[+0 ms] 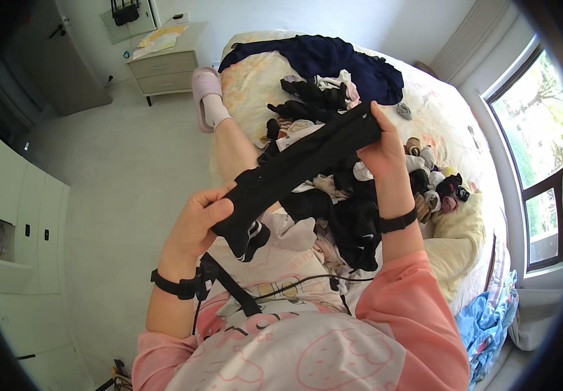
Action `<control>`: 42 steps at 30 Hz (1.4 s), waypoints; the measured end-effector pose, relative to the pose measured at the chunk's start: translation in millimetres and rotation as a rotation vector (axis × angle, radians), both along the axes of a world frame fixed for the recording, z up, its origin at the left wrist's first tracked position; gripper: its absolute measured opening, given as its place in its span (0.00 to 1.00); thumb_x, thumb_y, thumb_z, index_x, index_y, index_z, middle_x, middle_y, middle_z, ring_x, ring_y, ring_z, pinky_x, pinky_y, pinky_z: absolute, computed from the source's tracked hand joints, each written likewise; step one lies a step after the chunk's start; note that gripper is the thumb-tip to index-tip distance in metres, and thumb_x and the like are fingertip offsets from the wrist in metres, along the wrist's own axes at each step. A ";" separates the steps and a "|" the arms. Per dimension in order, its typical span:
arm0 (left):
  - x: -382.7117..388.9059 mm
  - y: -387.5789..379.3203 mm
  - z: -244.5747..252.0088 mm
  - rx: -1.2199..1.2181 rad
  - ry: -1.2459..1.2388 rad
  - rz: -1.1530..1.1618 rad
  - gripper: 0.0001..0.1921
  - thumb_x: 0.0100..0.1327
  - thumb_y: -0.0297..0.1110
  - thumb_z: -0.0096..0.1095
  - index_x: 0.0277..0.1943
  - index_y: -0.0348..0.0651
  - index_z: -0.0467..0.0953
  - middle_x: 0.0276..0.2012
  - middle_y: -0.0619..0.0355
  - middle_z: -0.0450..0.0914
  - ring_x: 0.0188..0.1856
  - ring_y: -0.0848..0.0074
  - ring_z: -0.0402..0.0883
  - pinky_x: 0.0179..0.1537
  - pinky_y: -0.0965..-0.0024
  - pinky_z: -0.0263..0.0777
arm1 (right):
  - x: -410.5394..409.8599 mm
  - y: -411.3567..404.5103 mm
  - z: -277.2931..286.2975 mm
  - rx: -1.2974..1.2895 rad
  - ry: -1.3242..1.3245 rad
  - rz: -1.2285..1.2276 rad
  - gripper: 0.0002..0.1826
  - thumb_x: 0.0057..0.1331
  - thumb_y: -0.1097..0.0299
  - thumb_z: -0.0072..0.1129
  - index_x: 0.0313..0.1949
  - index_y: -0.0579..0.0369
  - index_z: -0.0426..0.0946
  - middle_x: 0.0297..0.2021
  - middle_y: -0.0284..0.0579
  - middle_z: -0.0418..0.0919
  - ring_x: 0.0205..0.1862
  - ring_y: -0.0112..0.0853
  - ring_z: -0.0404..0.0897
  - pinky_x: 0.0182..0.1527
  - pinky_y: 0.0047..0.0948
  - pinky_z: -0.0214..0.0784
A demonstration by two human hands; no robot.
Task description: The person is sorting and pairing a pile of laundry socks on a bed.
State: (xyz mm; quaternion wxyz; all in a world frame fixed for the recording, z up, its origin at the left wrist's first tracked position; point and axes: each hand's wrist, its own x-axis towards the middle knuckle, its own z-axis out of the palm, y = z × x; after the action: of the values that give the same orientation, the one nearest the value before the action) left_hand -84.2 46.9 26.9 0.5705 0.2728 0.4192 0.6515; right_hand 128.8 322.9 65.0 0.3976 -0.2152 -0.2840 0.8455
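Note:
A long piece of black clothing (306, 156), likely a long sock, is stretched on a slant between my two hands. My left hand (196, 220) pinches its lower end, thumb on top. From that end hangs a black part with white stripes (252, 239); I cannot tell whether it is a separate sock. My right hand (386, 146) grips the upper end, fingers behind the cloth. Beneath it, a pile of mixed clothes and socks (330, 195) lies on the bed, partly hidden by the cloth. A pale sock (291, 232) rests by my lap.
Rolled socks (428, 171) are heaped to the right, near a pale yellow cloth (457, 244). A navy garment (340, 61) is spread across the far bed. A black cable (311, 277) crosses my lap. Left are a nightstand (164, 73) and white cabinets (22, 244).

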 end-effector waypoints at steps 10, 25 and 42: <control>-7.9 8.2 -23.8 -0.010 -0.135 -0.030 0.12 0.64 0.32 0.65 0.47 0.38 0.76 0.37 0.61 0.80 0.37 0.80 0.82 0.39 0.75 0.77 | 11.8 31.7 -21.8 0.025 0.058 -0.021 0.08 0.69 0.67 0.56 0.42 0.57 0.76 0.38 0.40 0.83 0.38 0.28 0.83 0.36 0.25 0.77; 15.4 24.4 -34.1 -0.200 -0.217 0.118 0.15 0.69 0.34 0.57 0.55 0.37 0.72 0.44 0.58 0.80 0.41 0.79 0.81 0.40 0.75 0.77 | -10.7 -115.2 -18.5 1.855 -1.108 -0.092 0.29 0.56 0.53 0.68 0.53 0.54 0.75 0.57 0.51 0.71 0.59 0.53 0.69 0.58 0.47 0.61; 28.1 9.4 6.0 0.023 0.314 0.230 0.15 0.65 0.27 0.57 0.55 0.37 0.72 0.41 0.54 0.79 0.32 0.84 0.67 0.38 0.81 0.62 | 49.2 -106.7 29.1 1.525 -0.738 -0.320 0.08 0.55 0.77 0.62 0.36 0.54 0.81 0.59 0.42 0.72 0.54 0.38 0.74 0.57 0.37 0.64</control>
State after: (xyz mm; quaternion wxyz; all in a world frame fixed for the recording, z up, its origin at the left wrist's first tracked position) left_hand -56.1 56.3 32.9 0.4166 0.3279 0.5242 0.6664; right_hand 178.0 216.2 94.1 0.4301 -0.1878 -0.8515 0.2338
